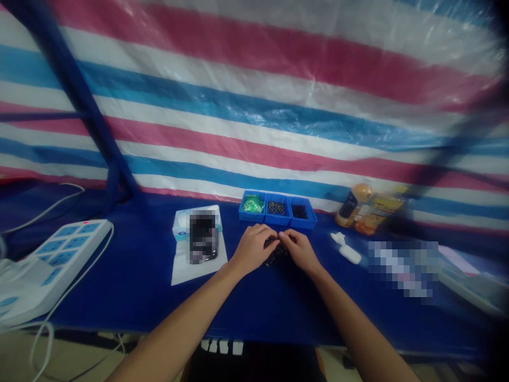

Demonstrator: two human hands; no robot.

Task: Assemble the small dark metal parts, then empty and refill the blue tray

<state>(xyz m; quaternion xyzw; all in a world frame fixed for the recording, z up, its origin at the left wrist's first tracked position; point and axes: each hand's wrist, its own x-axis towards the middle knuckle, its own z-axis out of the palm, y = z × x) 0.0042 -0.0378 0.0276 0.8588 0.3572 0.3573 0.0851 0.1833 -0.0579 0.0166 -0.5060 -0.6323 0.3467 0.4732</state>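
My left hand [254,247] and my right hand [301,250] meet over the middle of the table, fingertips nearly touching. Each has thumb and forefinger pinched together, and whatever is between them is too small to make out. Below the fingers lies a loose pile of small dark pieces [274,258], partly hidden by the hands. Just behind them stand three joined blue bins. Green shiny packets fill the left bin [252,216], small black and silvery pieces the middle bin [277,218], and black pieces the right bin [303,224].
To the left, a phone [210,254] leans on a tissue box [181,220]. A white power strip [66,254] with cables sits farther left. Drink bottles [352,204], a white case [350,254] and a clear plastic container [469,281] are at right. A striped sheet [238,127] hangs behind.
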